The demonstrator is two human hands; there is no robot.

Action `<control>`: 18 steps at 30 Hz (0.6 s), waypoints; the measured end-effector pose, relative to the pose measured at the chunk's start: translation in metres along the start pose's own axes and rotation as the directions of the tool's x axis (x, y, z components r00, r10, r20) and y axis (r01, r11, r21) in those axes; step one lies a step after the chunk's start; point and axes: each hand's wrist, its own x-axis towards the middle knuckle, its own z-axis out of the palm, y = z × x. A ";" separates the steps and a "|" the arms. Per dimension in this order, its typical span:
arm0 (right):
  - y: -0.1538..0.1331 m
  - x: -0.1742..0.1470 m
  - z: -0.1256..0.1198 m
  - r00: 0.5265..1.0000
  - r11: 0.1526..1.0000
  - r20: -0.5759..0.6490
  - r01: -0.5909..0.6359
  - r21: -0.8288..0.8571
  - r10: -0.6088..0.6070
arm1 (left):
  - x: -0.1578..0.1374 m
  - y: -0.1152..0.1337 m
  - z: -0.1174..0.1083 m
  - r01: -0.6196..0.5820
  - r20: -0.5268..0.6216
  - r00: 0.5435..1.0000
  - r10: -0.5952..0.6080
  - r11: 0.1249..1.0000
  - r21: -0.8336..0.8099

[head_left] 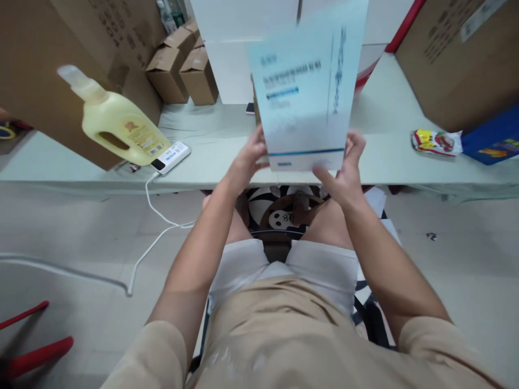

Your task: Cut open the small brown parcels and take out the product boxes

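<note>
A pale blue book [304, 102] with blurred dark print and a blue line low on its cover is held up over the table edge, in front of me. At its lower left edge my left hand [252, 156] is closed on it, with some fingers hidden behind. My right hand [344, 167] grips the lower right corner, the thumb on the front and the other fingers around the side. The cover faces me, and its thickness cannot be made out.
On the pale green table [389, 146] stand a yellow detergent bottle [125, 124], a white power bank [172, 156] with a cable, small cartons [198, 75], a snack packet [436, 141] and a blue package [492, 138]. Large cardboard boxes [458, 65] flank both sides. Red legs [40, 356] show lower left.
</note>
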 end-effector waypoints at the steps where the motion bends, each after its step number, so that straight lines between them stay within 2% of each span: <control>1: 0.011 -0.010 -0.001 0.995 0.995 -0.048 -0.080 0.064 0.083 | -0.002 -0.014 0.002 0.057 0.047 0.997 -0.057 0.998 -0.009; 2: 0.022 -0.020 -0.002 0.978 0.974 -0.091 -0.175 0.141 0.189 | -0.004 -0.027 0.004 0.104 0.098 0.990 -0.102 0.995 -0.008; 4: 0.040 -0.032 -0.008 0.899 0.887 -0.156 -0.353 0.297 0.410 | -0.004 -0.053 0.010 0.200 0.169 0.965 -0.199 0.980 0.014; 5: 0.047 -0.035 -0.014 0.850 0.840 -0.189 -0.405 0.361 0.492 | -0.004 -0.064 0.011 0.219 0.185 0.957 -0.224 0.975 0.045; 7: 0.060 -0.032 -0.036 0.773 0.794 -0.279 -0.430 0.430 0.570 | -0.002 -0.082 0.010 0.202 0.136 0.967 -0.217 0.972 0.118; 9: 0.072 -0.019 -0.067 0.723 0.813 -0.395 -0.414 0.409 0.567 | 0.001 -0.092 -0.002 0.151 0.029 0.986 -0.162 0.962 0.227; 11: 0.088 0.005 -0.105 0.668 0.840 -0.509 -0.442 0.316 0.543 | 0.009 -0.099 -0.022 0.124 -0.063 0.992 -0.108 0.915 0.385; 14: 0.116 0.051 -0.161 0.574 0.814 -0.630 -0.555 0.171 0.523 | 0.027 -0.107 -0.051 0.119 -0.140 0.989 -0.035 0.749 0.652; 16: 0.135 0.080 -0.191 0.524 0.788 -0.693 -0.607 0.105 0.495 | 0.041 -0.114 -0.061 0.118 -0.147 0.989 -0.008 0.638 0.761; 18: 0.152 0.097 -0.211 0.521 0.785 -0.769 -0.619 -0.042 0.369 | 0.050 -0.123 -0.061 0.120 -0.141 0.990 -0.009 0.581 0.805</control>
